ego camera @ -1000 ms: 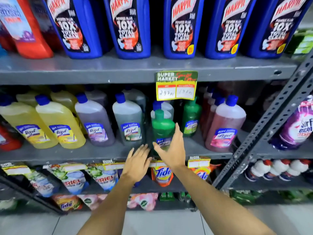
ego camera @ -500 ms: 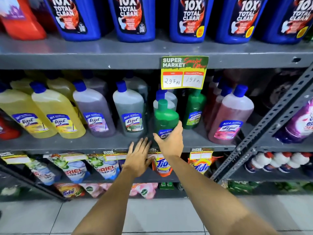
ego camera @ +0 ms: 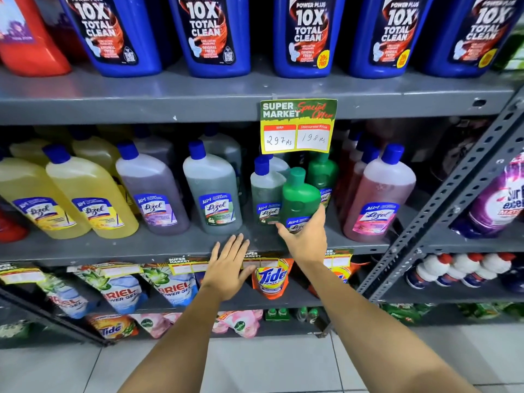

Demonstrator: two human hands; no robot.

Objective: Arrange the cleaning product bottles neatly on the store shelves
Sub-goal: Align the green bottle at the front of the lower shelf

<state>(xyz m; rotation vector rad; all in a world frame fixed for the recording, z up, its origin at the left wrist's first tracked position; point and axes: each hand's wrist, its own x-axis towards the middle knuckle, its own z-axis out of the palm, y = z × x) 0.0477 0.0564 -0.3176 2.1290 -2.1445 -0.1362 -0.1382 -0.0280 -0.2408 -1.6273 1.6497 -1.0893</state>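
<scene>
Green bottle (ego camera: 300, 198) under the price tag (ego camera: 298, 126) sits clamped in our right hand (ego camera: 306, 239) fingers, out of line, left hand (ego camera: 228, 265) fingers spread; other rows look tidy

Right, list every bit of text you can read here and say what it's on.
"POWER PLUS 10X TOTAL CLEAN": blue bottles
"SUPER MARKET Special Offer, MRP 297 Rs, Discounted Price 198 Rs": price card
"All in 1 Lizol": yellow bottle
"Tide": orange pouch
"ARIEL POWER GEL": refill pouch
Lower shelf tags: blurred.
</scene>
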